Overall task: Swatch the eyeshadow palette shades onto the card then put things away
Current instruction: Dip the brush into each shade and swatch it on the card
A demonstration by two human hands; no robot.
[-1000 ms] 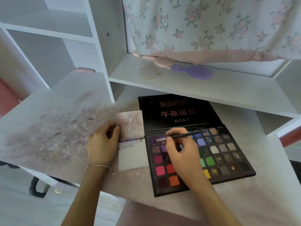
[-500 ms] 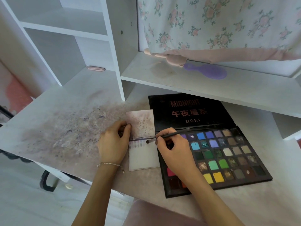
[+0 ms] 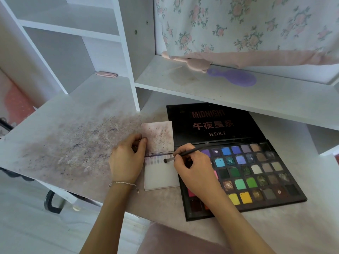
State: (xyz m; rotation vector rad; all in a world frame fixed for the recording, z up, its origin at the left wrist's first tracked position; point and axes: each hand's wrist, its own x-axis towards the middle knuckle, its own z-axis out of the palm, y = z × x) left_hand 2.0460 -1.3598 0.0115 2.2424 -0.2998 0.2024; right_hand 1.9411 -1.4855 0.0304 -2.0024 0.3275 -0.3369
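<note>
A black eyeshadow palette [image 3: 256,173] lies open on the desk, its lid flat behind it and many coloured pans showing. To its left lies a white card [image 3: 161,176] with a row of purple swatches along its top, below a stained upper card [image 3: 158,137]. My right hand [image 3: 194,169] pinches a thin dark brush [image 3: 190,152], its tip touching the card at the right end of the swatch row. My left hand [image 3: 126,160] rests at the card's left edge, thumb and fingers pinching the upper card's corner.
The desk [image 3: 73,149] is smeared with powder left of the card. A shelf [image 3: 220,92] above the palette carries a purple hairbrush [image 3: 236,78] and a pink item under a floral cloth [image 3: 247,28]. A pink clip [image 3: 106,74] sits far back left.
My right hand moved the brush from the purple pans of the palette leftward onto the card. The left hand kept its hold. The camera shifted a little.
</note>
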